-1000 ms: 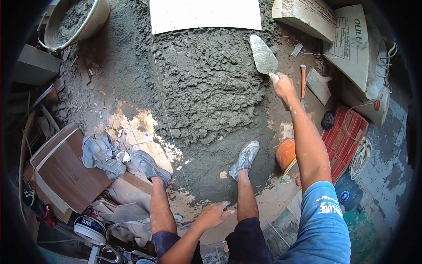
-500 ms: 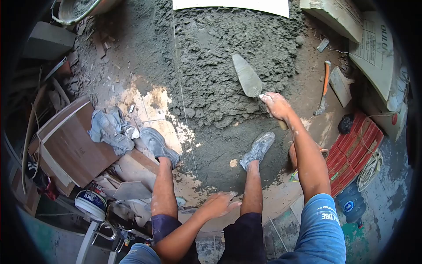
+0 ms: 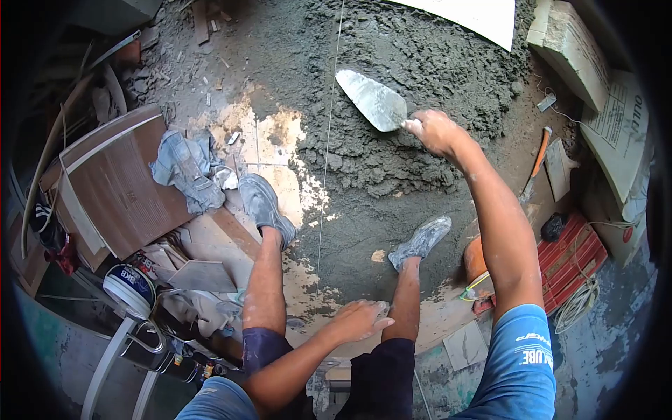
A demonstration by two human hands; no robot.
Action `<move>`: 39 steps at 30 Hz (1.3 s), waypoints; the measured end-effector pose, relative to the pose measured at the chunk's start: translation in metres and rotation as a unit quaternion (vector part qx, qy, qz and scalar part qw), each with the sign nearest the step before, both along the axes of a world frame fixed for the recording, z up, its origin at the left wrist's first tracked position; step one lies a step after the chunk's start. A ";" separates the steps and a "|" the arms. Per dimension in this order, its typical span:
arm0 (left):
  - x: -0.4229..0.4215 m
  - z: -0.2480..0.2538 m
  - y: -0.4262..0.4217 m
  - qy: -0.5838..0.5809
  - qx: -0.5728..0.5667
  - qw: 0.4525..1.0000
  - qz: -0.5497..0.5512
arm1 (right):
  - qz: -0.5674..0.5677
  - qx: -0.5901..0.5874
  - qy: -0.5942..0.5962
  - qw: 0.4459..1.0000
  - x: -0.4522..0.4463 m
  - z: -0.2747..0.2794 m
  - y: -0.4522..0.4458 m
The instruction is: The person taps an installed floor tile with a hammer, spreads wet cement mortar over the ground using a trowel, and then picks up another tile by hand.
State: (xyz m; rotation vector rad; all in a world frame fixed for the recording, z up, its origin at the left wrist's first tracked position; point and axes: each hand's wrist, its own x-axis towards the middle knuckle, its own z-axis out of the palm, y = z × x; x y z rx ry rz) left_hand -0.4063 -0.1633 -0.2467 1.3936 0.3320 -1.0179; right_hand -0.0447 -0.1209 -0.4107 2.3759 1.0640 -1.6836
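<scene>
My right hand [image 3: 435,133] is closed round the handle of a trowel [image 3: 374,101], its pale blade pointing up and left over the rough grey mortar [image 3: 413,157]. Whether the blade touches the mortar I cannot tell. Low in the middle, my left hand [image 3: 358,321] hangs between the knees with its fingers apart and nothing in it. A thin string [image 3: 330,126] runs down the left part of the mortar. At the top right, a large white tile [image 3: 483,17] lies on the mortar bed.
Brown boards [image 3: 129,189] and a grey-blue cloth [image 3: 185,164] lie left of my feet. A white bucket [image 3: 131,288] stands at lower left. To the right are an orange-handled tool [image 3: 541,150], an orange container [image 3: 475,259], red tiles [image 3: 577,259] and a cardboard box [image 3: 619,129].
The view has swung, so the surroundings sit further right and the large tile higher. My right hand has carried the trowel leftward across the mortar. My left hand remains low between the knees.
</scene>
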 end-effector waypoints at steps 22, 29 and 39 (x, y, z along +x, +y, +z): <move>0.000 0.007 0.005 -0.006 -0.029 0.999 0.023 | 0.017 -0.081 0.054 0.995 -0.031 -0.007 -0.097; 0.003 0.005 0.005 0.015 -0.041 0.999 -0.010 | 0.214 0.077 -0.148 0.962 -0.033 -0.011 -0.127; 0.003 0.002 -0.005 0.033 -0.038 0.998 -0.042 | 0.094 0.028 -0.293 0.951 0.091 0.003 -0.034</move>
